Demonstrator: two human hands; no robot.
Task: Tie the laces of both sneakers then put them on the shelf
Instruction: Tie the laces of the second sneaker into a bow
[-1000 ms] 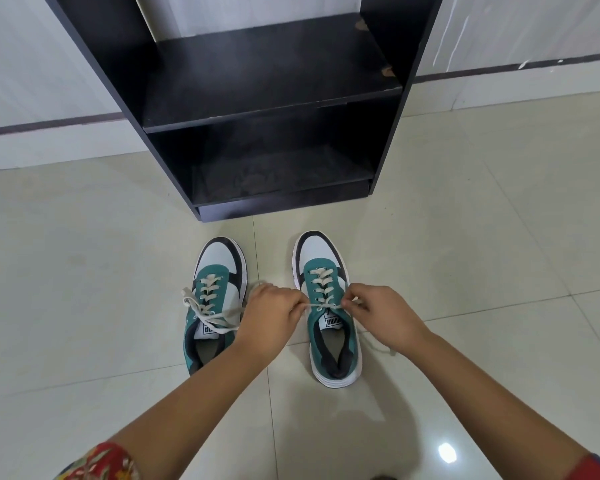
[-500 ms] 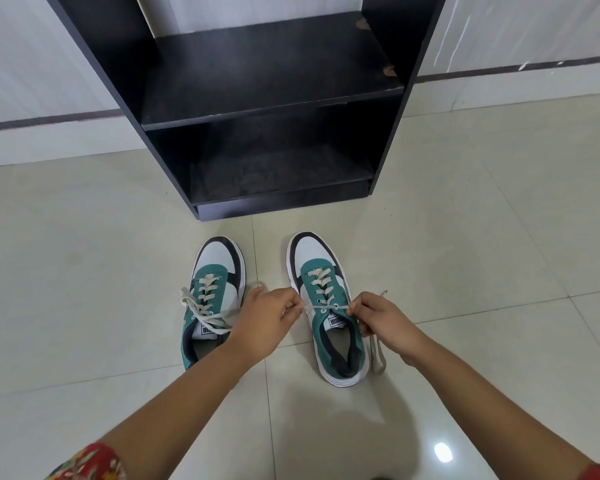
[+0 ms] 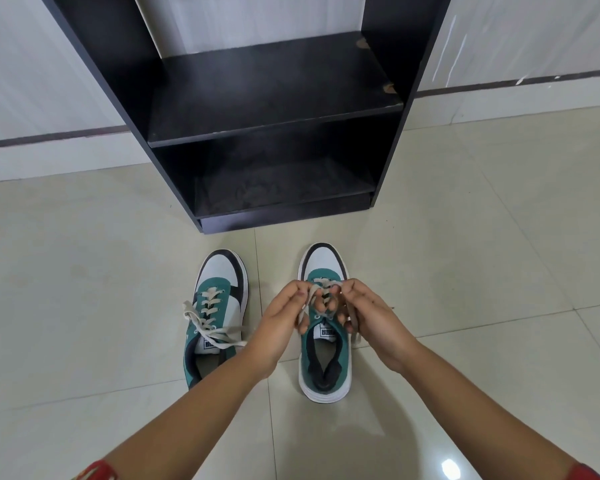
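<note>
Your left hand (image 3: 281, 323) and right hand (image 3: 371, 320) meet above the throat of the right sneaker (image 3: 324, 341), fingers curled and pinching its cream laces (image 3: 310, 299); a strand runs up between your thumbs and another hangs down past the right hand's fingertips on the outer side of the shoe. Both hands are closed on lace, not on the shoe body. Whether a knot has formed under your fingers cannot be told, since they cover the crossing. The right sneaker stands flat on the pale tiled floor (image 3: 84, 306), toe toward the black shelf unit (image 3: 274, 98), heel toward you, its tongue label visible just below your fingers. The left sneaker (image 3: 215, 313) stands beside it, apart by a strip of bare tile, also toe toward the shelf; its laces (image 3: 208, 330) lie loose, one end trailing over the tongue toward your left wrist and another looped off the outer side. Your left forearm crosses over the heel of that shoe. The shelf unit stands against the wall just beyond the toes, with a middle board (image 3: 274, 126) and a lower board (image 3: 284, 195), both bare and dusty. A red patterned sleeve (image 3: 97, 471) shows at your left arm near the bottom edge.
</note>
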